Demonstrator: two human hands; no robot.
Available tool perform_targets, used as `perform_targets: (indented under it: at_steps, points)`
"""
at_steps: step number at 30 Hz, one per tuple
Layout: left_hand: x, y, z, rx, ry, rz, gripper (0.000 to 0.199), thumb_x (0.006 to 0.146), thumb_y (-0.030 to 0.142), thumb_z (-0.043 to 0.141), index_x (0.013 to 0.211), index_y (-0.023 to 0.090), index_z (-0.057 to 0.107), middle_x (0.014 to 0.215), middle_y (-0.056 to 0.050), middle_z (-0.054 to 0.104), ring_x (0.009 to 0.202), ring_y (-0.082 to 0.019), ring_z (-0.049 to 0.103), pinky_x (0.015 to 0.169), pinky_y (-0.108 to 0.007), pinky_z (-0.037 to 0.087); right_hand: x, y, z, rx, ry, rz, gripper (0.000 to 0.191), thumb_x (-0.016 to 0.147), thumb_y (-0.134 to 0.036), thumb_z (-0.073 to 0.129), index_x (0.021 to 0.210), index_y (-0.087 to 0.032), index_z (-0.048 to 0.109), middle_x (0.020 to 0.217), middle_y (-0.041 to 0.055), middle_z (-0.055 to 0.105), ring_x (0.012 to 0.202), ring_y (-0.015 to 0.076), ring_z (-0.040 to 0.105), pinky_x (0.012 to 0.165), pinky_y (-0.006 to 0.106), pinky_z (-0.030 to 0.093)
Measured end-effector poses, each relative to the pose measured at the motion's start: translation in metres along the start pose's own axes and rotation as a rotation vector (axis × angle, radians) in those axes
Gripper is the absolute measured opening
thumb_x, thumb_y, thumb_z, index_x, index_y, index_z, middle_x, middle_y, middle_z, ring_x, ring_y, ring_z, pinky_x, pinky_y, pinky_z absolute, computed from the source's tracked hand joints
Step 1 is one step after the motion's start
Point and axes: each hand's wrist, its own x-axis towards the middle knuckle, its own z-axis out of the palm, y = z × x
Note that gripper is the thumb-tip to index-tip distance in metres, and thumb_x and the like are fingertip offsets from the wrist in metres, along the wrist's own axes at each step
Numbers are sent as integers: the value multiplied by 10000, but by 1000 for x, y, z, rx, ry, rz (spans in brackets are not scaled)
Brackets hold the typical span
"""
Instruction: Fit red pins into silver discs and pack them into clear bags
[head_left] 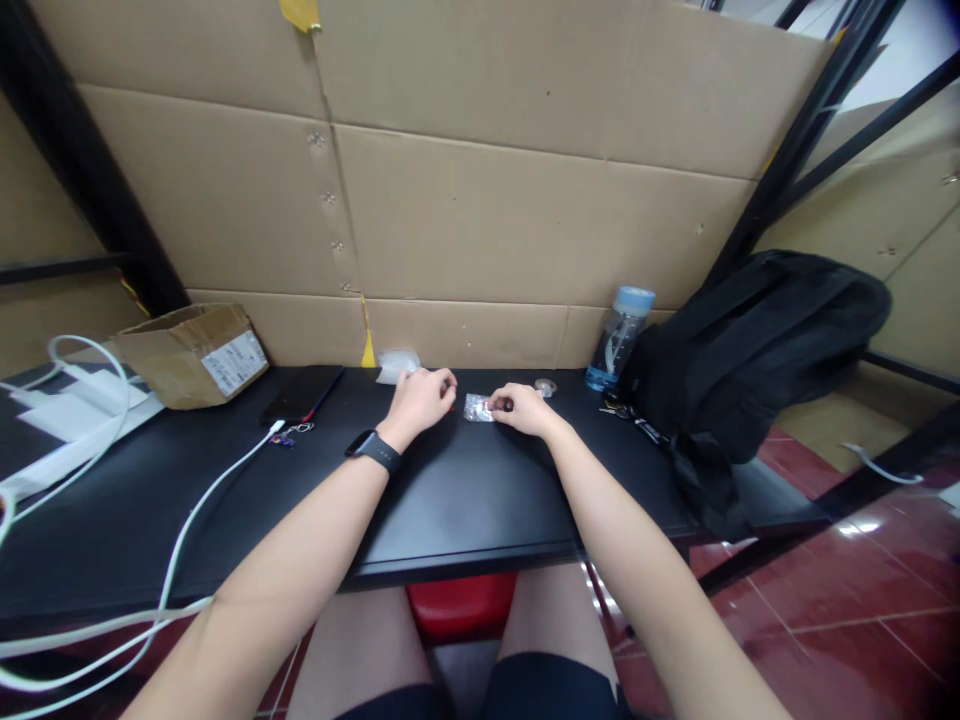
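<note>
My right hand (523, 408) touches the shiny packet (474, 408) and my left hand (421, 397) curls left of it; I can't tell if either grips. Flat bench (472, 490) runs from the packet to my edge. Cardboard (487, 220) stands behind it, and a bottle (618, 340) and black bag (750, 350) block its right.

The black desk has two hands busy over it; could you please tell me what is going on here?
A person seated at the desk has the right hand touching the right end of a small shiny packet. The left hand is curled to the packet's left, in front of a whitish bundle; whether it holds anything is unclear. A bottle and black backpack are farther right.
</note>
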Motion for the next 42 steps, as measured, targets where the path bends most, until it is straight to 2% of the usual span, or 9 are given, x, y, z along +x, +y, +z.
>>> perform_targets:
  at_steps: [4,7,11,14,18,25,31,36,42]
  points:
    - [5,-29,-18,-8,7,-66,204,912,309,530,938,242,721,894,-45,780,852,-233,702,750,-313,458,0,-5,-1,-132,53,79,190,847,-204,680,1000,-267,772,1004,35,724,996,224,634,849,327,352]
    - [5,-43,-24,14,-23,-119,209,909,318,537,961,251,727,928,-46,781,860,-231,710,721,-296,481,0,-9,-2,-193,33,83,213,886,-237,632,1029,-293,779,1057,50,714,1057,253,623,892,366,344]
    - [4,-50,-19,73,-141,-134,302,914,370,558,1157,256,698,1095,-72,769,990,-259,711,797,-318,521,-2,-12,3,-257,-36,87,299,906,-246,595,1151,-321,749,1198,68,674,1149,284,580,955,434,348]
    - [2,-52,-11,133,-322,-108,458,927,443,557,1320,219,633,1325,-138,681,1167,-315,664,915,-377,529,2,-14,9,-333,-61,108,386,956,-306,536,1318,-313,670,1342,108,617,1215,323,522,971,501,361]
    - [2,-56,-3,167,-470,-90,428,924,360,561,1311,203,656,1380,-168,640,1213,-328,650,1000,-402,510,17,-20,22,-373,-91,104,456,1004,-314,410,1423,-333,590,1434,100,572,1222,329,495,959,537,386]
    - [-2,-58,-5,143,-439,-109,397,895,356,602,1272,261,683,1360,-140,657,1163,-330,683,963,-419,541,71,-36,44,-374,-164,38,639,897,-147,437,1486,-381,520,1517,56,520,1292,336,462,1005,561,386]
    - [-5,-55,-16,154,-382,-95,359,927,295,553,1263,266,676,1331,-112,681,1171,-330,673,916,-414,554,95,-43,49,-336,-179,-1,621,878,-131,468,1452,-345,573,1488,68,551,1313,347,469,1054,543,381]
    - [-1,-57,-9,46,-238,59,222,912,293,614,1097,228,719,1149,-93,735,1058,-273,699,902,-343,531,81,-21,22,-294,-147,9,457,919,-186,482,1325,-283,667,1386,81,630,1272,301,550,1017,451,432]
    - [3,-52,2,-84,-173,125,189,796,304,795,951,206,750,1035,-76,727,944,-241,687,845,-319,523,22,40,-29,-386,79,182,361,915,-288,570,1252,-258,696,1365,112,642,1262,345,553,1011,521,426]
